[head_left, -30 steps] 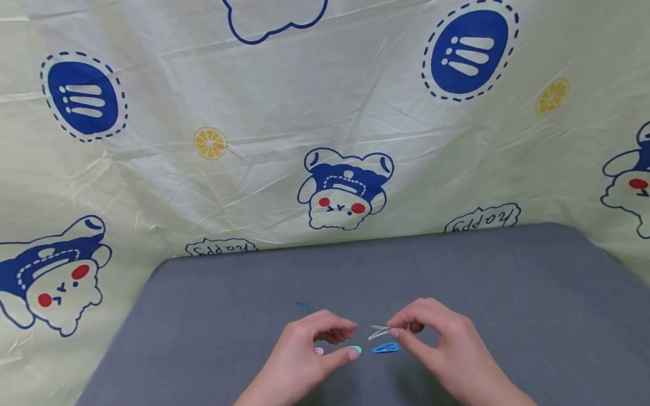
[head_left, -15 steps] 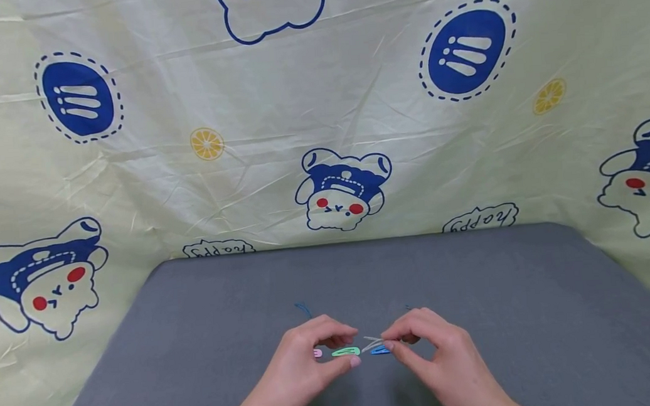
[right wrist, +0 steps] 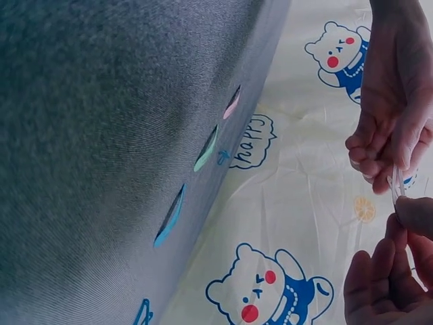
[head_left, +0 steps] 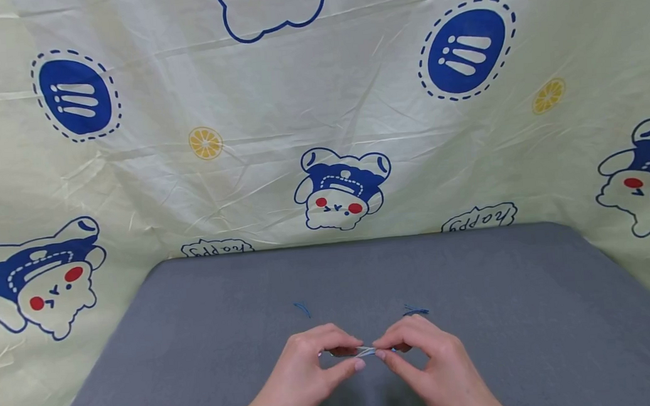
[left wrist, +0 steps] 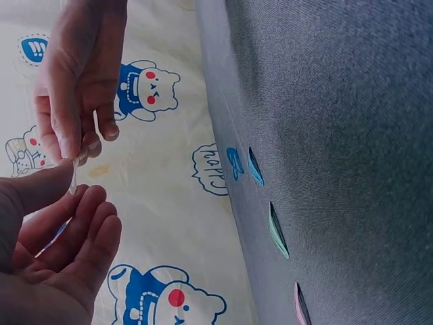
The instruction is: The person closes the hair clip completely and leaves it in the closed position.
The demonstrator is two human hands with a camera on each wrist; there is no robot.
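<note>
Firstly, one pale hair clip (head_left: 365, 351), splayed, held up above the grey table (head_left: 477, 274): right hand (head_left: 429, 359), thumb and forefinger pinched close on one end; left hand (head_left: 310, 364), thumb and forefinger curved a little apart about the other end, though whether they grip it cannot quite be told from these angles. Lying on the table below, in a row from the person's left to right, one pink clip (left wrist: 300, 302), one green clip (left wrist: 277, 231) and one blue clip (left wrist: 254, 167); further back, well apart, one thin blue item (head_left: 304, 308) and, to its right, one dark blue item (head_left: 415, 312).
</note>
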